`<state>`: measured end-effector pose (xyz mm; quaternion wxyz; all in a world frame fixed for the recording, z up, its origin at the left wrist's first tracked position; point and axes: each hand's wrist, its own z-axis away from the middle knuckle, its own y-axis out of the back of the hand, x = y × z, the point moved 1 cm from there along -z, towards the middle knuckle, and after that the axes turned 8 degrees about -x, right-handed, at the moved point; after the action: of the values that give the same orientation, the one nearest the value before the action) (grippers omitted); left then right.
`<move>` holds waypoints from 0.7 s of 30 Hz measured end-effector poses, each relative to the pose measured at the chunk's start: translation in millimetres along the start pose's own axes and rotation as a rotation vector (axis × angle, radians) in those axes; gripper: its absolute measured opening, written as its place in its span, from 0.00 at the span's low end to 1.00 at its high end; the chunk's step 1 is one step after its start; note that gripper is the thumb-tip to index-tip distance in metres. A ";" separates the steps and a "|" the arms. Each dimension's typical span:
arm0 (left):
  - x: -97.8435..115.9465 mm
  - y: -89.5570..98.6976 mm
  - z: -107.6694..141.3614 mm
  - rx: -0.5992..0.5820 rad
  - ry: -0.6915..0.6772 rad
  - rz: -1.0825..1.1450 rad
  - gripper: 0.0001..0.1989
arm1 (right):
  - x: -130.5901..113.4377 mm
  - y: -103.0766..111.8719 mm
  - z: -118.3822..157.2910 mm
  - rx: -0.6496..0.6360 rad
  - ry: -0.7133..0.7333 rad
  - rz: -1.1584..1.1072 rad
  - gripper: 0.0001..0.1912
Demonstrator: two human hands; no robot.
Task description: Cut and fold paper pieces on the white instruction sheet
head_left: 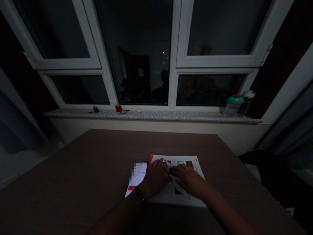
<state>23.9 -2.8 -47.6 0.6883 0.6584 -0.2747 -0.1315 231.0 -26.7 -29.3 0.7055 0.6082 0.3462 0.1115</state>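
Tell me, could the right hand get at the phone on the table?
Probably, but not directly: the right hand rests on the printed sheet, and the left hand lies between it and the phone, so it would need to cross that hand.

A printed paper sheet (179, 161) lies flat on the brown tabletop (73, 182), its long side running away from the viewer, with an orange-red strip at the far left corner and dark red printed blocks near the far right. Its middle is partly hidden. A narrow strip of white paper (176, 186) lifts off the sheet at a slant, and a small black piece (170, 170) sits at its far end, too small to identify. Just beside the sheet's left edge, a smartphone (138, 174) lies tilted with its screen lit, showing a clock and a red button.
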 end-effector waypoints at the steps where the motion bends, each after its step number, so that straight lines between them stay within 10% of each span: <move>1: -0.3 0.1 -0.1 0.005 0.000 -0.005 0.25 | -0.7 0.2 0.0 0.004 0.001 -0.002 0.24; 21: 11.8 15.0 -6.6 -0.011 -0.063 0.033 0.04 | -7.9 -9.8 -1.7 0.012 -0.030 0.183 0.25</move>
<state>34.4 -2.3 -30.3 0.6848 0.6456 -0.3065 -0.1424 221.6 -32.3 -35.7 0.6937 0.6433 0.2792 0.1642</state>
